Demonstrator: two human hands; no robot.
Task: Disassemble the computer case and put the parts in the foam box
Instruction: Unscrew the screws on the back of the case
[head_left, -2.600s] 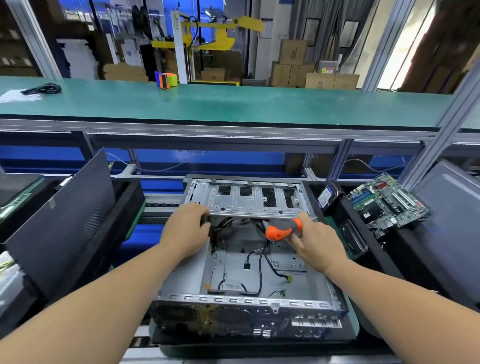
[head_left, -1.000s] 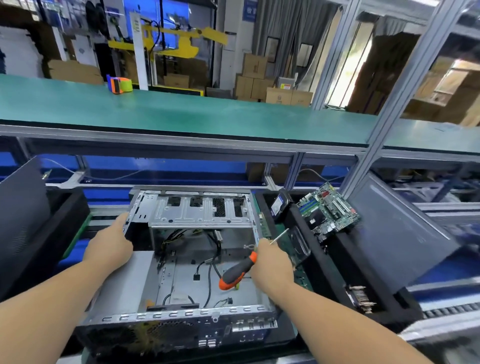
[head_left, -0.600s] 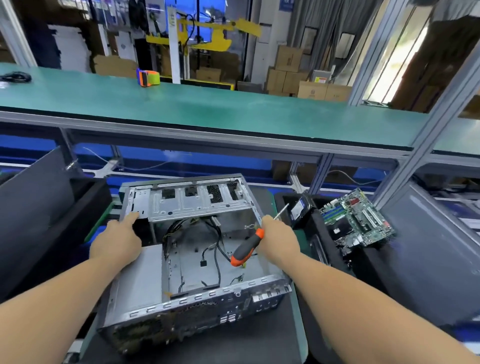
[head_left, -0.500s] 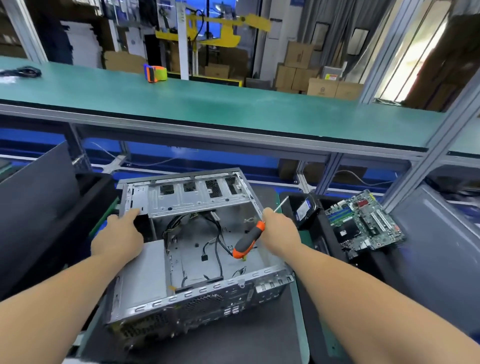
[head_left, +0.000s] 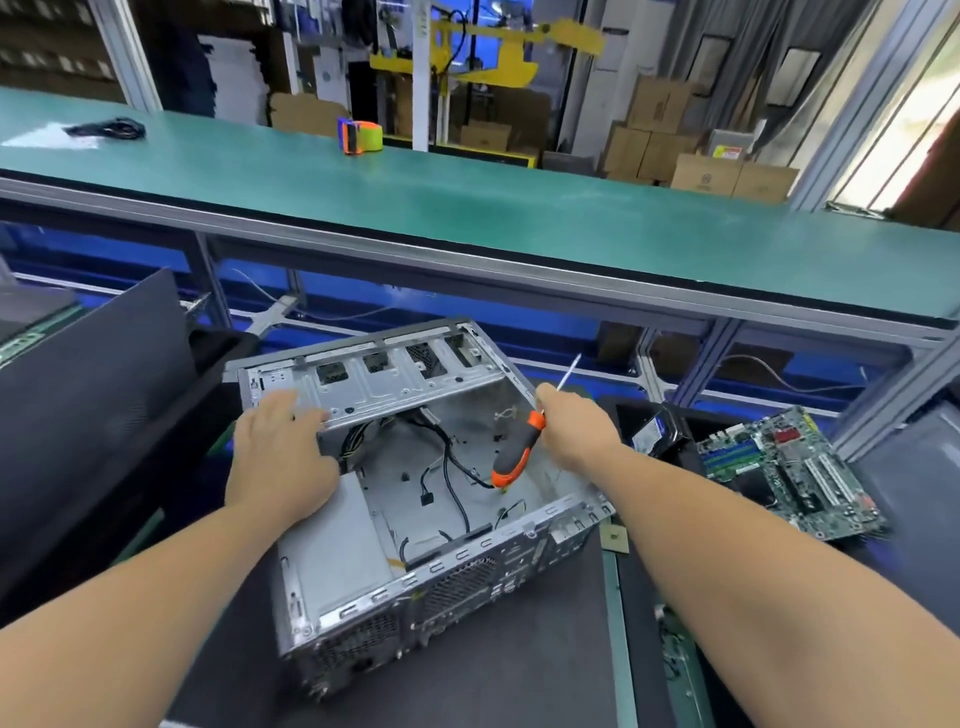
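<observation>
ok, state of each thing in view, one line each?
computer case: side open, gutted, loose cables inside
left hand: open, resting on case's drive bay
right hand: grips screwdriver
screwdriver: held, tip pointing away
motherboard: removed, lying right of case

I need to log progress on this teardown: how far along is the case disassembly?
Done: the motherboard is out and lies at the right, and the computer case is open with its board bay bare. In hand: the left hand rests on the drive cage and the right hand grips the screwdriver. Left: loose cables and the grey box at the case's near left corner remain inside.
</observation>
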